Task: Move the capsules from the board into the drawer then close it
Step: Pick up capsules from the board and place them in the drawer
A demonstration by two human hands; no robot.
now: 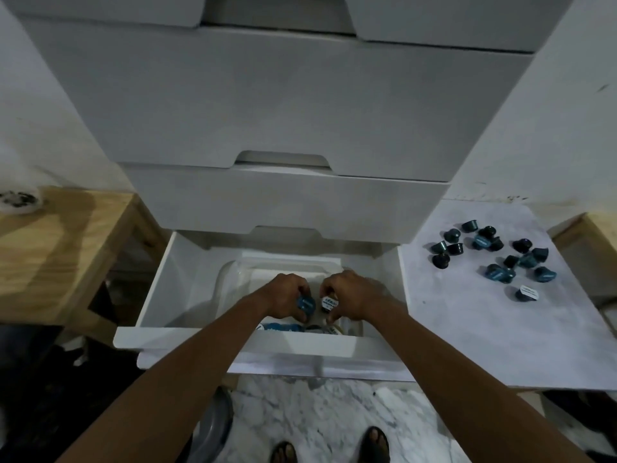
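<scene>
White open drawer (160,279), left hand (288,294) and right hand (347,295) each pinching one capsule, roughly eighteen capsules on board (467,329)

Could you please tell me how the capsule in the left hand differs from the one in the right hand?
The left hand holds a capsule showing a blue face, while the capsule in the right hand shows a white label with dark print. The left one looks blue all over; the right one has a dark body below its label. Both are pinched in fingertips above the open drawer.
</scene>
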